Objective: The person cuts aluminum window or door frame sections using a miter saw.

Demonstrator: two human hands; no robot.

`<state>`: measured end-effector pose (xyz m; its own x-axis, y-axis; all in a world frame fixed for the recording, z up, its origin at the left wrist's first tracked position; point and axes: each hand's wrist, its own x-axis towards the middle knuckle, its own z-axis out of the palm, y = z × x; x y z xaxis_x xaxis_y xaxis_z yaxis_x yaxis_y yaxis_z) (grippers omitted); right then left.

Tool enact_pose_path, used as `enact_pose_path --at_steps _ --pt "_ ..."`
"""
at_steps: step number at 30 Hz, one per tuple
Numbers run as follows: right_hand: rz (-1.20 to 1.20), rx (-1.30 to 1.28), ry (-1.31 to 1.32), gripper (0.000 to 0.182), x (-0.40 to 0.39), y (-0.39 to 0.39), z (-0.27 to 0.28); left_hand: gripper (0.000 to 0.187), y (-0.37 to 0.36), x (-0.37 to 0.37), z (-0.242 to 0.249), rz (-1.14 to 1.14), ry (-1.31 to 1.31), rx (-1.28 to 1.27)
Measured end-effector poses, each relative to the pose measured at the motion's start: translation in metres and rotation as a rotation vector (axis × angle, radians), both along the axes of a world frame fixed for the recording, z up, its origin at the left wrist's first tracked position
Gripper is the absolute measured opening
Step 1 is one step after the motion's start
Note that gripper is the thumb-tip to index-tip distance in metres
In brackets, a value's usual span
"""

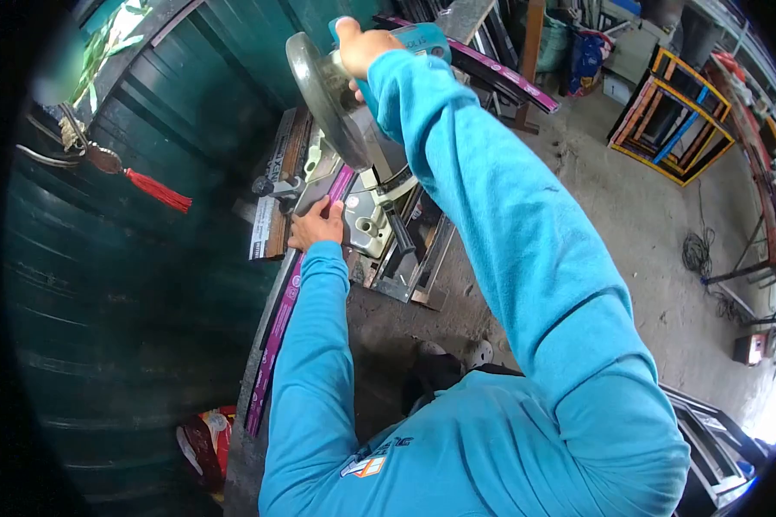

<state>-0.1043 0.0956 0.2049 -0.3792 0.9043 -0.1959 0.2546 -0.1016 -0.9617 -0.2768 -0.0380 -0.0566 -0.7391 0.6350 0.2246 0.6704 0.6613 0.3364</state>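
Note:
A miter saw with a round blade guard (326,102) stands on a bench, its teal motor housing (422,40) at the top. Wrapped round the saw's handle is my right hand (364,50); the handle itself is mostly hidden. A long profile with purple film (276,332) runs under the blade guard and down toward the lower left. My left hand (317,226) presses on this profile, close below the guard, beside the saw's clamp knob (263,186). Its thumb and fingers are apart.
Green corrugated metal (147,284) rises at the left, with a red tassel (159,191). More purple-filmed profiles (513,79) lie behind the saw. Coloured frames (672,116) lean at the upper right. A coiled cable (698,252) and a long table (754,155) are at the right.

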Motion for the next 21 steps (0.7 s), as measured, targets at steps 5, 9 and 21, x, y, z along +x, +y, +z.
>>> enact_pose_path --at_steps 5,9,21 --pt "-0.075 0.647 -0.345 0.060 -0.055 0.070 0.003 0.046 -0.019 0.007 -0.007 -0.029 0.017 -0.022" --pt "-0.279 0.441 -0.327 0.080 -0.061 0.077 0.029 0.051 -0.054 0.022 -0.020 -0.074 0.266 0.026" --pt "0.088 0.751 -0.585 0.054 -0.045 0.067 0.044 0.035 -0.162 0.028 0.056 -0.435 0.218 -0.054"
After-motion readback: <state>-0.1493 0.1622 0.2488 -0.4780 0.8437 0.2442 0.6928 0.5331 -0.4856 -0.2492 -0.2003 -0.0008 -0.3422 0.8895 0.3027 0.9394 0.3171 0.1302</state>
